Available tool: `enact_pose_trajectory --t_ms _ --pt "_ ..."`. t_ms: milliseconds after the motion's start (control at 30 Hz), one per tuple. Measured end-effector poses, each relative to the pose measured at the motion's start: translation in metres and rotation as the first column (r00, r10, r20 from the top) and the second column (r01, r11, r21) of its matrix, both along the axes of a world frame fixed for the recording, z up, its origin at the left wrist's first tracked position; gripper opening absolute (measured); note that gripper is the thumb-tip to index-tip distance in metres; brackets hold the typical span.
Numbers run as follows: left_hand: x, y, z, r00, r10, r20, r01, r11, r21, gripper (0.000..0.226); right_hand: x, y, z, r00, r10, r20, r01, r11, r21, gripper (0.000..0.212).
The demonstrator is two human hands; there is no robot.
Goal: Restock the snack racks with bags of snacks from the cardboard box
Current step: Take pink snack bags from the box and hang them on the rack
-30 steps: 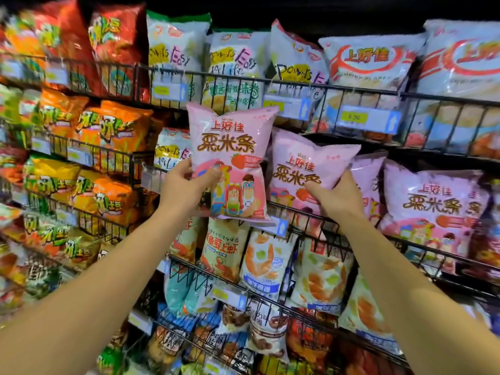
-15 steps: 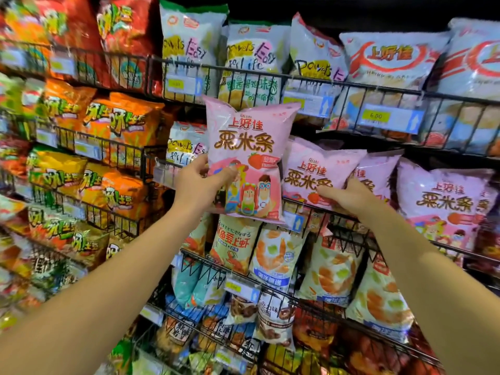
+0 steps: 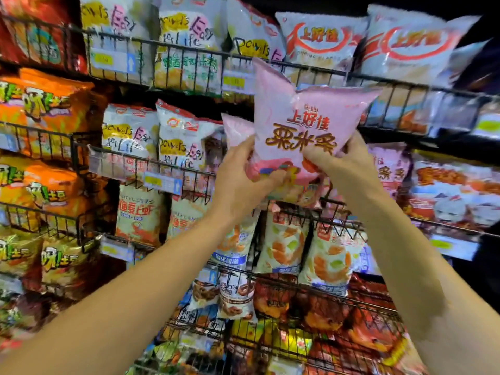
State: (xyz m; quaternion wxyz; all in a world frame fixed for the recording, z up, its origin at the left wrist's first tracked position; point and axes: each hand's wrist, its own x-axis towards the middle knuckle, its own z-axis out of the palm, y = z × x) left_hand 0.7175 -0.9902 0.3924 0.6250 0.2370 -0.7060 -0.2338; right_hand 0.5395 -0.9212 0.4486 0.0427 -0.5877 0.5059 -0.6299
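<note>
Your left hand (image 3: 243, 171) grips the lower left corner of the pink snack bag (image 3: 303, 131), fingers curled round its bottom edge. Your right hand (image 3: 343, 161) pinches the bag's lower right side, thumb on the printed face. Both hands are thus clamped on the one bag, close together. You hold the bag upright and slightly tilted in front of the middle wire rack (image 3: 338, 209), above its front rail and not yet seated. A second pink bag (image 3: 235, 128) shows just behind its left edge.

Handling, as a judgement: the bag looks air-puffed and light, with a soft, slick film and brittle contents. Hold it by the lower corners or the sealed edges and avoid squeezing the middle.

Surroundings, left to right: orange bags (image 3: 51, 104) fill the far-left racks. White bags with scrawled lettering (image 3: 184, 142) stand just left of the pink row. More pink bags (image 3: 389, 169) sit to the right of your right hand, with white red-logo bags (image 3: 322, 41) on the rack above. Prawn-print bags (image 3: 286, 244) hang in the rack below.

Obstructions: the front rail of the rack and its price tags (image 3: 162, 182) must be cleared from above. The upper rack's rail (image 3: 405, 85) lies near the bag's top corners. The cardboard box is out of view.
</note>
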Motion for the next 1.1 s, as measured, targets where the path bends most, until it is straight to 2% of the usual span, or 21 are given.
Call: enact_pose_trajectory --t_ms 67,167,267,367,500,567,667,767,800,833,933,1000,1067,1100 --pt "-0.014 -0.002 0.000 0.994 -0.030 0.103 0.031 1.000 -0.007 0.081 -0.016 0.015 0.002 0.997 -0.066 0.044 0.071 0.993 -0.096 0.076" --pt "-0.026 -0.019 -0.012 0.951 0.133 0.280 -0.116 0.990 -0.079 0.074 -0.044 0.029 0.002 0.986 -0.116 0.119 0.137 0.974 -0.181 0.070" --pt "-0.034 -0.035 -0.028 0.839 0.314 0.444 -0.221 0.943 -0.249 0.069 -0.064 0.028 -0.002 0.976 -0.197 0.088 0.210 0.964 -0.166 0.075" --pt "-0.040 -0.045 -0.044 0.687 0.490 0.536 -0.305 0.865 -0.399 0.069 -0.082 0.014 -0.011 0.972 -0.233 0.018 0.233 0.965 -0.120 0.069" --pt "-0.043 -0.048 -0.057 0.607 0.555 0.569 -0.350 0.829 -0.436 0.072 -0.098 -0.015 -0.028 0.964 -0.264 -0.029 0.264 0.965 0.006 0.063" --pt "-0.044 -0.050 -0.060 0.594 0.581 0.556 -0.362 0.811 -0.460 0.070 -0.104 -0.028 -0.031 0.965 -0.259 -0.051 0.263 0.960 0.099 0.073" --pt "-0.047 -0.054 -0.062 0.624 0.609 0.490 -0.378 0.784 -0.492 0.061 -0.107 -0.043 -0.030 0.967 -0.236 -0.091 0.253 0.924 0.287 0.096" --pt "-0.047 -0.057 -0.060 0.672 0.608 0.423 -0.400 0.778 -0.485 0.061 -0.106 -0.051 -0.031 0.959 -0.196 -0.204 0.269 0.856 0.442 0.093" --pt "-0.046 -0.059 -0.059 0.667 0.611 0.426 -0.404 0.777 -0.483 0.064 -0.106 -0.055 -0.032 0.952 -0.176 -0.250 0.278 0.840 0.467 0.100" --pt "-0.044 -0.061 -0.058 0.655 0.612 0.444 -0.405 0.780 -0.477 0.067 -0.107 -0.057 -0.032 0.949 -0.155 -0.274 0.276 0.828 0.489 0.106" --pt "-0.040 -0.065 -0.054 0.613 0.612 0.500 -0.417 0.788 -0.453 0.072 -0.105 -0.056 -0.027 0.949 -0.174 -0.264 0.293 0.797 0.528 0.101" --pt "-0.039 -0.067 -0.044 0.608 0.600 0.519 -0.419 0.798 -0.433 0.074 -0.103 -0.052 -0.023 0.954 -0.186 -0.235 0.288 0.785 0.549 0.106" --pt "-0.039 -0.068 -0.030 0.610 0.589 0.530 -0.414 0.807 -0.421 0.076 -0.094 -0.045 -0.024 0.953 -0.253 -0.169 0.304 0.805 0.509 0.112" --pt "-0.040 -0.069 -0.023 0.598 0.595 0.536 -0.416 0.803 -0.427 0.077 -0.088 -0.039 -0.030 0.946 -0.307 -0.106 0.322 0.845 0.428 0.111"
